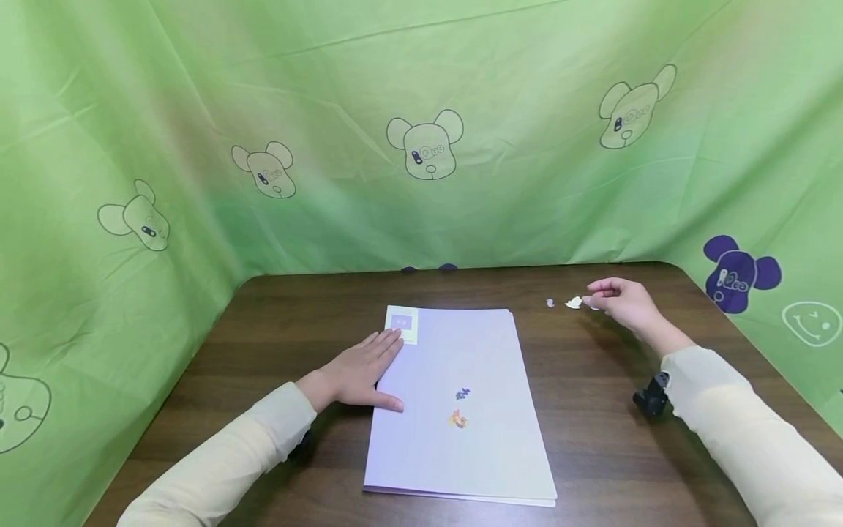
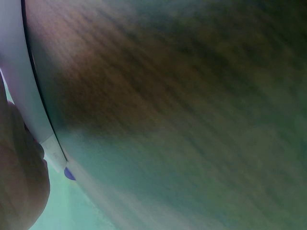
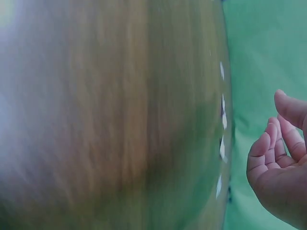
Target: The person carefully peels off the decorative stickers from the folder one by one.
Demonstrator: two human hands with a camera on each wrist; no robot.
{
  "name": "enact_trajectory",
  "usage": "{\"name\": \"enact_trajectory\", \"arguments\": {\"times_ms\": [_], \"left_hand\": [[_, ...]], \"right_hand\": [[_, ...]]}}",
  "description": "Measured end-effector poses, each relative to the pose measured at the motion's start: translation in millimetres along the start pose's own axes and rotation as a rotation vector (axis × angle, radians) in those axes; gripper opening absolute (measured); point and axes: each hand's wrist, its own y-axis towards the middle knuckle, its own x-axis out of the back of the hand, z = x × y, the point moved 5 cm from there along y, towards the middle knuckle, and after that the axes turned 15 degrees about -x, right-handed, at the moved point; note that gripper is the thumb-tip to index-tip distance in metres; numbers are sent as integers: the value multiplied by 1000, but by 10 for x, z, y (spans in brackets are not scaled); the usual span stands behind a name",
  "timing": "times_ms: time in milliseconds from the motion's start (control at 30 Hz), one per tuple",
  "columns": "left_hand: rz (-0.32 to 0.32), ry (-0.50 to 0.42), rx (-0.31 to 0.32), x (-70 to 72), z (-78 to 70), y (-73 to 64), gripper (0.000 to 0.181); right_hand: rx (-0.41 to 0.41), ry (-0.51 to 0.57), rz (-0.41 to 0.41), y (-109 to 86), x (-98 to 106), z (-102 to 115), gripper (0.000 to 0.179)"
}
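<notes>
My left hand (image 1: 358, 369) lies flat with spread fingers on the left side of a large white paper pad (image 1: 454, 461), its fingertips at the printed label (image 1: 410, 337). On the pad are a small purple-and-green sticker-like picture (image 1: 463, 394) and an orange one (image 1: 457, 419). Off to the right, my right hand (image 1: 626, 301) hovers over the table beside a small white cutout (image 1: 574, 302). Its fingers are loosely bent, thumb apart from them, with nothing between them in the right wrist view. A purple piece (image 1: 549, 302) lies left of the white cutout.
The brown wooden table (image 1: 296, 315) meets a green curtain (image 1: 329, 227) with bear faces at its back and sides. Several small white pieces (image 3: 223, 148) lie in a row near the table's far edge. A black wrist camera (image 1: 652, 395) sits under the right sleeve.
</notes>
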Motion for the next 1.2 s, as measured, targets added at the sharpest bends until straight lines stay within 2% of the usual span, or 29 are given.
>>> {"name": "enact_trajectory", "arguments": {"times_ms": [433, 800, 1200], "left_hand": [[5, 4, 4, 10, -4, -7, 117], [5, -3, 6, 9, -4, 0, 117], [1, -1, 2, -1, 1, 0, 117]], "right_hand": [[38, 3, 136, -326, -572, 356, 40], [104, 79, 264, -634, -1120, 620, 33], [150, 73, 387, -992, -1515, 858, 24]]}}
